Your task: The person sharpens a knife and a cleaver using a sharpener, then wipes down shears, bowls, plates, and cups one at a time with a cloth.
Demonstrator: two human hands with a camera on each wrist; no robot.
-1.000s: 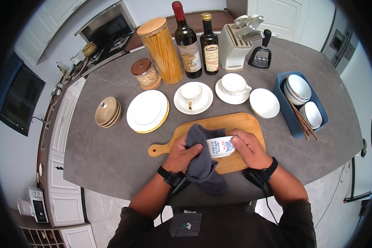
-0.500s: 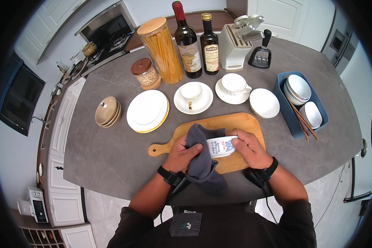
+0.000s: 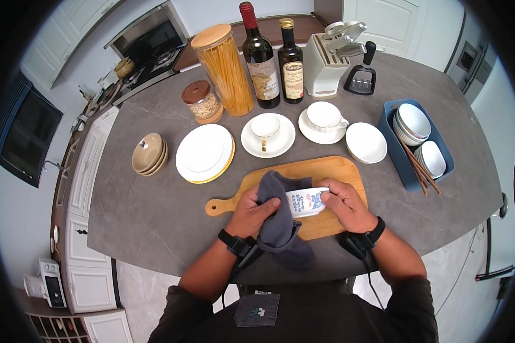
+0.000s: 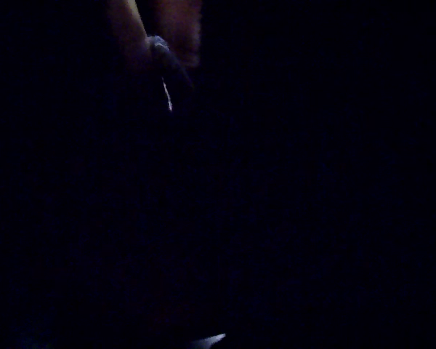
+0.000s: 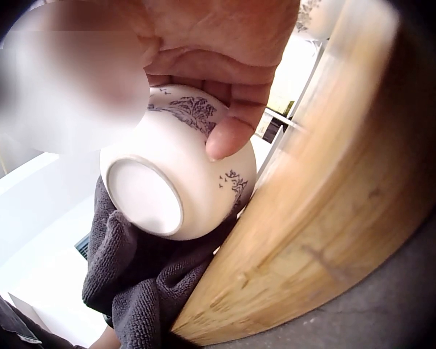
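Observation:
Both hands hold a white bowl (image 3: 306,203) with blue and red painted marks, over the wooden cutting board (image 3: 332,167). My right hand (image 3: 347,207) grips its right side, thumb on the outer wall. A dark grey cloth (image 3: 277,200) drapes over the bowl's left side, and my left hand (image 3: 256,210) pinches cloth and bowl there, thumb in front. In the right wrist view the bowl (image 5: 196,196) is tipped, its round foot showing, with the towel cloth (image 5: 142,276) against its lower side. The left wrist view is almost wholly dark.
Beyond the board stand a stack of white plates (image 3: 203,151), two cups on saucers (image 3: 283,147) and a white bowl (image 3: 366,143). Brown bowls (image 3: 149,155) sit left; a blue bin (image 3: 409,177) with bowls and chopsticks stands right. Bottles (image 3: 263,74), jars and a knife block (image 3: 323,68) line the back.
The bowl has turned slightly in the hands, its painted marks shifting a little. Hands and cloth keep nearly the same place.

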